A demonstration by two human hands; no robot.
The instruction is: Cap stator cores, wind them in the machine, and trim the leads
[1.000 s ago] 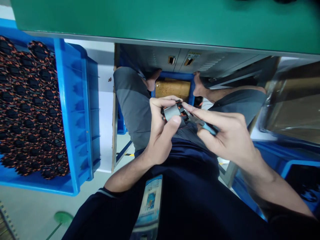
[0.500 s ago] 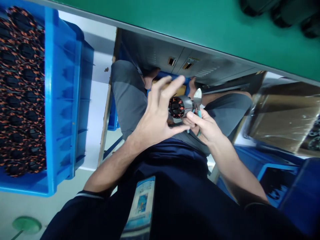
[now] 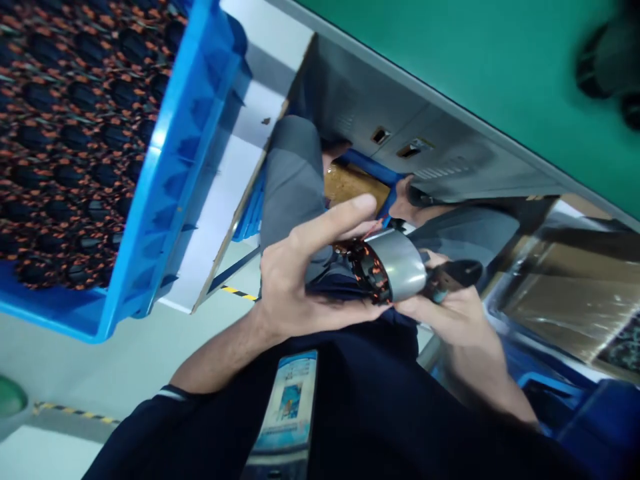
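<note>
A motor stator, a silver metal ring with black and copper windings at its left end, is held low in front of my lap. My left hand spans its winding end, with the thumb along the lower rim and the other fingers by the upper rim. The index finger sticks out past the ring. Thin red wires show near those fingertips. My right hand grips the stator's right end and also keeps a pair of cutting pliers in the palm, dark jaws pointing right, teal handles mostly hidden.
A blue crate full of wound stators stands at the left. The green table carries dark cylindrical parts at upper right. A plastic-wrapped carton and a blue bin are on the right. A grey cabinet stands ahead.
My left hand has come from beside the stator to its rim. The stator and pliers are nearer the camera, with the pliers' jaws turned from upward to rightward. The view has tilted and shifted left.
</note>
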